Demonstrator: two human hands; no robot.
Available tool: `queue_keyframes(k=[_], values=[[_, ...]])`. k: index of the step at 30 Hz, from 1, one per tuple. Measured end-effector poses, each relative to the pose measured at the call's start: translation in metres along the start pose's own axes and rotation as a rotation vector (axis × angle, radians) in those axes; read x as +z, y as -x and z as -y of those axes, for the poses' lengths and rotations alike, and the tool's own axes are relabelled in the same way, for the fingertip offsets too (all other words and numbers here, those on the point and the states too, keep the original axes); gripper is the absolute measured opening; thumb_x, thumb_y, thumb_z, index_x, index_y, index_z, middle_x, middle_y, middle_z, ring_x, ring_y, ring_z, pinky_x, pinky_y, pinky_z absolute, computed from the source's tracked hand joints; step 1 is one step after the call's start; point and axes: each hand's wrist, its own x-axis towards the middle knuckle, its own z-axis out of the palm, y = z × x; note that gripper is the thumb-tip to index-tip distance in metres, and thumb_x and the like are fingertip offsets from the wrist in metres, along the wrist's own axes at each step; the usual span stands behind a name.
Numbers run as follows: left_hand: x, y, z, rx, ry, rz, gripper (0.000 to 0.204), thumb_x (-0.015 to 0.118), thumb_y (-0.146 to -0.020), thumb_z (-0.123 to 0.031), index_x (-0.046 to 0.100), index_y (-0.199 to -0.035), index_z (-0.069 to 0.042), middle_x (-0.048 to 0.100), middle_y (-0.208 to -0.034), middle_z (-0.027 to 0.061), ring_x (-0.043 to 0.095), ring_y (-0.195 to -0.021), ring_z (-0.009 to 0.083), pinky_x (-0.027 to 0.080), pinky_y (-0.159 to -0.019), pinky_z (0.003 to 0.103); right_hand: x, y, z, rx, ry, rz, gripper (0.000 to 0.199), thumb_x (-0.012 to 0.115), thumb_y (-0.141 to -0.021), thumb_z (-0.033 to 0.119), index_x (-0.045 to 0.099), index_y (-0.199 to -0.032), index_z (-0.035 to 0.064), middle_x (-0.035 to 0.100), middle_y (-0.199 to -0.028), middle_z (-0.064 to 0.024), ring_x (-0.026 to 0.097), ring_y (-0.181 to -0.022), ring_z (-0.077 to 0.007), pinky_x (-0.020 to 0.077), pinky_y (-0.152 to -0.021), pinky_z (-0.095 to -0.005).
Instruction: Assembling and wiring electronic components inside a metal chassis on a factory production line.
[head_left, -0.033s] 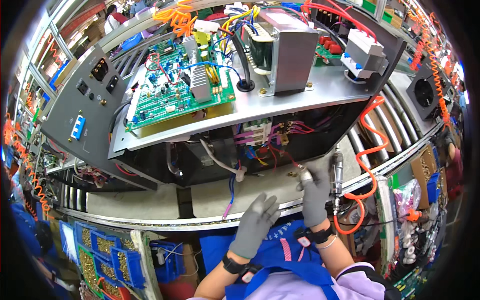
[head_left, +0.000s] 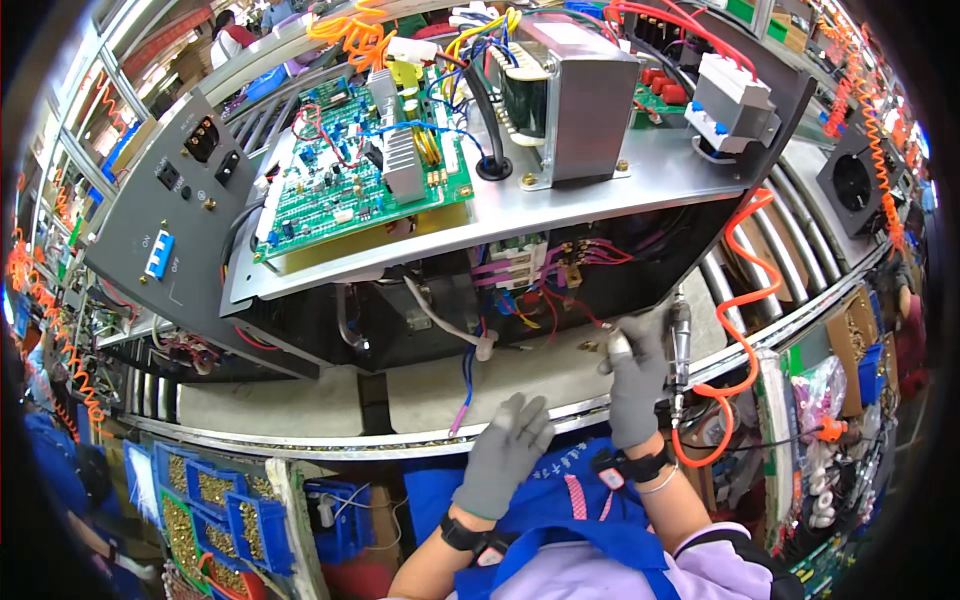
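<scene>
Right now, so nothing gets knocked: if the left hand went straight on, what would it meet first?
The left hand would probably pass over the pale board and meet the dark cabinet's open side; depth is unclear, so it might brush the board first.

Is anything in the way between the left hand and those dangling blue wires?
Nothing visible stands between the left hand and the blue wires. Their pink-sleeved end shows uncovered near the metal rail, left of the gloved fingers.
</scene>
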Motion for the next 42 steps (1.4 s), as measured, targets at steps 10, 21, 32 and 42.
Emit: queue_keyframes(k=[10, 21, 32, 42], values=[[-0.043, -0.002, -0.056, 0.453, 0.282, -0.126, 0.035, 0.062, -0.093, -0.022, 0.050, -0.121, -0.005, 0.057, -0.115, 0.0112, 0.058, -0.097, 0.0196, 0.052, -0.077, 0.031, 0.034, -0.029, 0.008, 0.011, -0.147, -0.024, 0.024, 0.055, -0.097, 0.013, 0.054, -0.118, 0.0023, 0.063, -0.107, -0.0069, 0.066, -0.080, -0.0129, 0.0494, -0.055, -0.0194], [0.033, -0.019, -0.086, 1.009, -0.581, 0.003, 0.032, 0.051, -0.100, -0.020, 0.054, -0.123, 0.000, 0.061, -0.109, 0.0090, 0.064, -0.086, 0.0153, 0.054, -0.071, 0.026, 0.043, -0.038, 0.030, 0.067, -0.229, 0.311, 0.023, 0.055, -0.097, 0.012, 0.055, -0.117, -0.0001, 0.064, -0.105, -0.0106, 0.068, -0.087, -0.0189, 0.0583, -0.063, -0.0248], [0.066, -0.032, -0.075, 1.031, -0.875, 0.055, 0.022, 0.057, -0.095, -0.011, 0.064, -0.112, 0.003, 0.066, -0.100, 0.0069, 0.059, -0.082, 0.0108, 0.048, -0.078, 0.026, 0.045, -0.049, 0.025, -0.005, -0.206, 0.352, 0.022, 0.054, -0.093, -0.001, 0.059, -0.115, -0.0036, 0.064, -0.105, -0.0095, 0.063, -0.097, -0.0153, 0.0561, -0.086, -0.0303], [0.071, -0.029, -0.112, 0.804, -1.671, 0.444, 0.024, 0.066, -0.089, -0.012, 0.067, -0.108, 0.001, 0.071, -0.095, 0.0081, 0.066, -0.088, 0.0127, 0.050, -0.080, 0.025, 0.036, -0.051, 0.021, -0.113, 0.065, 0.441, 0.020, 0.059, -0.091, 0.007, 0.064, -0.107, -0.0029, 0.066, -0.092, -0.0038, 0.061, -0.086, -0.0100, 0.0513, -0.076, -0.0265]])
